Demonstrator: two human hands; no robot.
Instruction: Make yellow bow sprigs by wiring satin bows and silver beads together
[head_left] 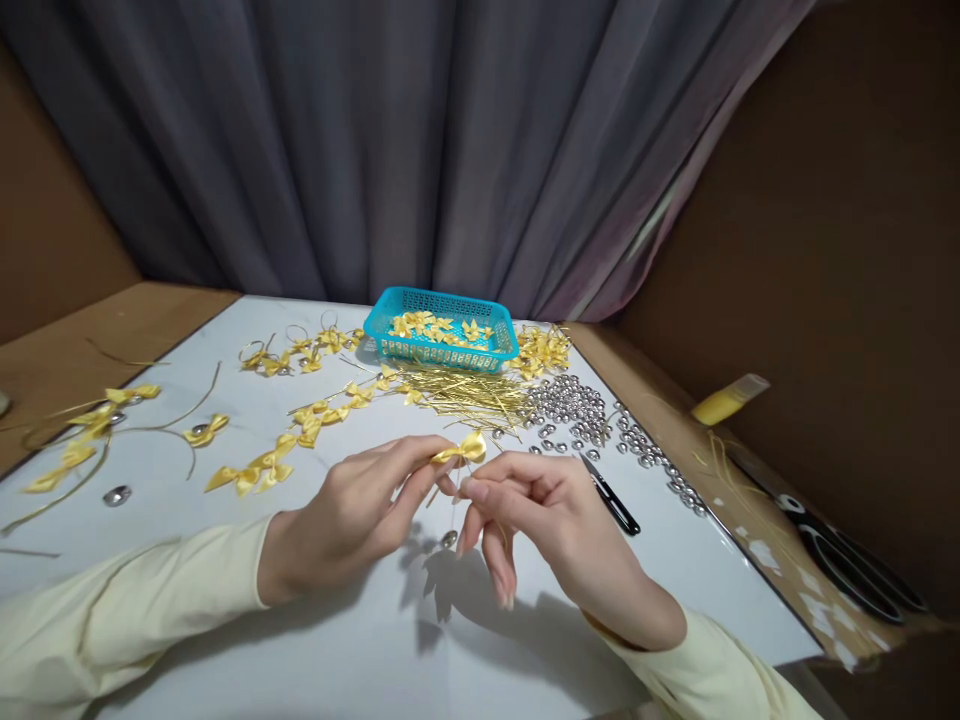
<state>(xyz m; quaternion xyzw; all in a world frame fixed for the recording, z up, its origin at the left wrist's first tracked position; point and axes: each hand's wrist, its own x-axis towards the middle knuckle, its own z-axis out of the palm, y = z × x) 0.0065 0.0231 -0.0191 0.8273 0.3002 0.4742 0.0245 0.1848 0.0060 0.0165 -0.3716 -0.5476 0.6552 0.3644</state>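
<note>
Between the thumb and fingers of my left hand [367,495] is a yellow ribbon bow [471,447], held above the white board. My right hand [540,510] is close beside it, thumb and forefinger pinched on a thin thread [453,515] just below the bow, with its other fingers curled loosely. Under the fingertips shows a silver bead [448,540]; I cannot tell whether it hangs from the thread or lies on the board. To the right of my right hand lie black thread snips [613,498].
A turquoise basket [442,358] of yellow bows stands at the back. Before it lie gold twist ties [469,398] and many silver beads [570,405]. More bows [259,468] spread leftward. Large black scissors [847,560] and a yellow-filled tube [731,400] lie at the right.
</note>
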